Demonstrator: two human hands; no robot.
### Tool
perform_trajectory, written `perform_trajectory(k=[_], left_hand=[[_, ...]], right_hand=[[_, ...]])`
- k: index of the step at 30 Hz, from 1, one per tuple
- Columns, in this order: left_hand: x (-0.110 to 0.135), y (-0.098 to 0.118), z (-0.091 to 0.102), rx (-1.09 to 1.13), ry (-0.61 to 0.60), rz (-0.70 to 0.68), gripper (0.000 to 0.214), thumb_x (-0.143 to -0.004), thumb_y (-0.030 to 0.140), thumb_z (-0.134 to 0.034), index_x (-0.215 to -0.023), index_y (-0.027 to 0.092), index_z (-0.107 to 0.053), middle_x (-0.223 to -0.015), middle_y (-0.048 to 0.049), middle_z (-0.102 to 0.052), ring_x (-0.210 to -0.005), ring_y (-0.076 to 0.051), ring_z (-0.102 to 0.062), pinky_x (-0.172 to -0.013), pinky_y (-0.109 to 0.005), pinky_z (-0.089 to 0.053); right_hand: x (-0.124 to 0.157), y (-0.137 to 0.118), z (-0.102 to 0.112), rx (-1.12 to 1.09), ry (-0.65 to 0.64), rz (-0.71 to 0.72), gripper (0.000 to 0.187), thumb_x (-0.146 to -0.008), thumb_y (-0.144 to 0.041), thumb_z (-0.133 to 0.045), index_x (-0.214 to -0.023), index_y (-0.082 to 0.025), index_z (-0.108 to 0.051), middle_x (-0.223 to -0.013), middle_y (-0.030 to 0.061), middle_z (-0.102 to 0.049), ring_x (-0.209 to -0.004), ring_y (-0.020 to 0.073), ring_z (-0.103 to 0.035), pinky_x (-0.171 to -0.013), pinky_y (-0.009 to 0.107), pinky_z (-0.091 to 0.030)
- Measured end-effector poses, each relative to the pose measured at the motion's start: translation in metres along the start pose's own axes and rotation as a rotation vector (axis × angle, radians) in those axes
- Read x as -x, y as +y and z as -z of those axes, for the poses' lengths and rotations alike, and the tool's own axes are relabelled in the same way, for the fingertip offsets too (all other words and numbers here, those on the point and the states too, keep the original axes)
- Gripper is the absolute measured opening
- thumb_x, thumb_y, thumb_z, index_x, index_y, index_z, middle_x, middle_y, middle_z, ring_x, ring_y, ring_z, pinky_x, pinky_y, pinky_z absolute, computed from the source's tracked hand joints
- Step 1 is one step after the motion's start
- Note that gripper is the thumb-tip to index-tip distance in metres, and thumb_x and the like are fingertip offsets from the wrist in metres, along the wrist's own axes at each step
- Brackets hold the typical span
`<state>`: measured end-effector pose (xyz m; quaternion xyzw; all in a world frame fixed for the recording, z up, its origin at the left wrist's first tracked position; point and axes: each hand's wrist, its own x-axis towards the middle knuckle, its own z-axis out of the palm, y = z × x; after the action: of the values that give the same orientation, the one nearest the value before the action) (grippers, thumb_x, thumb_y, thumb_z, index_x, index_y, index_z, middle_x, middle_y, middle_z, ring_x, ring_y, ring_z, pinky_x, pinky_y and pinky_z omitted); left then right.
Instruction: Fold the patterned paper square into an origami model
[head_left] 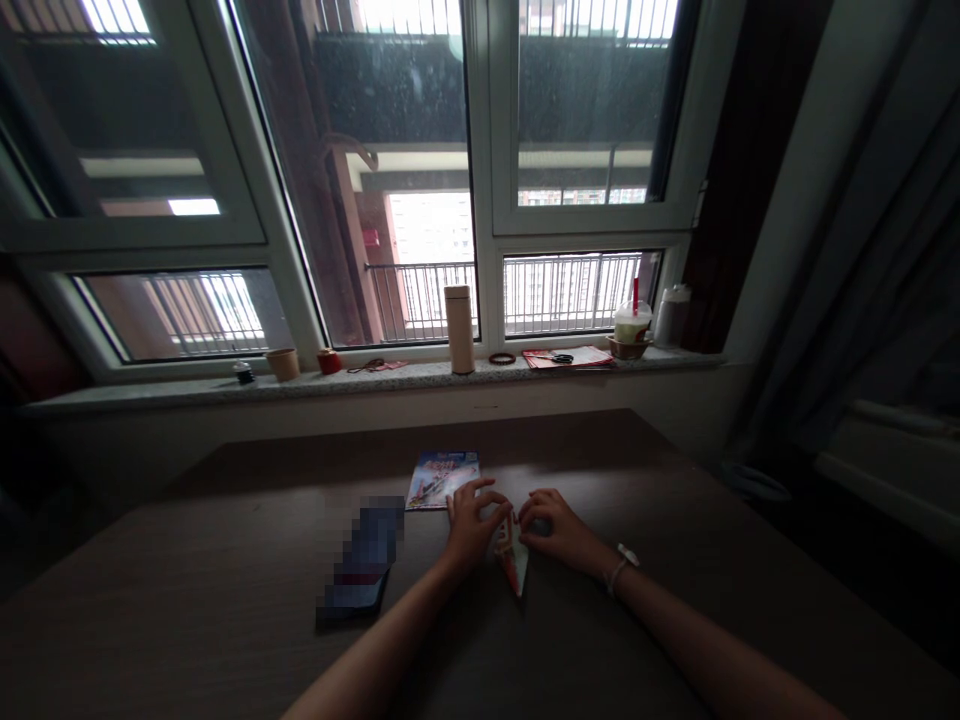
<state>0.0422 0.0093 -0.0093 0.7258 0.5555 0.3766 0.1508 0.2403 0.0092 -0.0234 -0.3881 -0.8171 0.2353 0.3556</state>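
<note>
On the dark wooden table (247,540) lies a piece of folded paper (514,565), red, white and pale green, with its pointed end toward me. My left hand (474,522) pinches its far left edge between thumb and index finger, the other fingers raised. From the far right side my right hand (559,530) grips the same paper, its fingers curled; a bracelet (621,570) circles that wrist. The fingertips hide the paper's far end. Just beyond my left hand is a printed blue leaflet (442,478), lying flat.
A pixelated phone-like object (360,560) lies left of my left forearm. Along the windowsill (360,385) stand a beige bottle (460,330), a paper cup (283,364), a drink cup with a red straw (632,322) and a white bottle (672,316). Scissors (559,358) rest on red papers (592,356).
</note>
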Motion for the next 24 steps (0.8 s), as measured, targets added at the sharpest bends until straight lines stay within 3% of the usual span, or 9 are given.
perform_trajectory(k=[9, 16, 24], left_hand=[[0.003, 0.004, 0.004, -0.045, -0.026, -0.002, 0.015, -0.077, 0.032, -0.074, -0.092, 0.035, -0.076, -0.127, -0.0017, -0.058, -0.125, -0.027, -0.044, -0.114, -0.055, -0.017], [0.005, 0.003, 0.012, -0.196, -0.135, -0.011, 0.008, -0.074, 0.028, -0.076, -0.080, 0.033, -0.077, -0.126, -0.0010, -0.060, -0.129, -0.031, -0.039, -0.113, -0.062, -0.004], [0.004, -0.005, 0.016, -0.248, -0.191, -0.094, 0.010, -0.076, 0.028, -0.076, -0.082, 0.036, -0.077, -0.132, 0.0010, -0.059, -0.132, -0.032, -0.036, -0.112, -0.066, 0.000]], right_hand=[[0.000, -0.005, 0.005, 0.080, 0.222, -0.079, 0.005, -0.081, -0.022, -0.062, -0.078, -0.022, -0.067, -0.097, 0.0048, -0.064, -0.111, 0.0235, -0.050, -0.098, 0.037, -0.038], [0.001, -0.009, 0.010, 0.165, 0.121, -0.041, 0.009, -0.078, -0.017, -0.064, -0.080, -0.024, -0.070, -0.097, 0.0042, -0.065, -0.110, 0.0240, -0.051, -0.098, 0.038, -0.037], [0.003, -0.006, 0.017, 0.202, 0.049, -0.018, 0.009, -0.077, -0.024, -0.070, -0.081, -0.029, -0.076, -0.101, 0.0030, -0.067, -0.111, 0.0246, -0.050, -0.102, 0.041, -0.035]])
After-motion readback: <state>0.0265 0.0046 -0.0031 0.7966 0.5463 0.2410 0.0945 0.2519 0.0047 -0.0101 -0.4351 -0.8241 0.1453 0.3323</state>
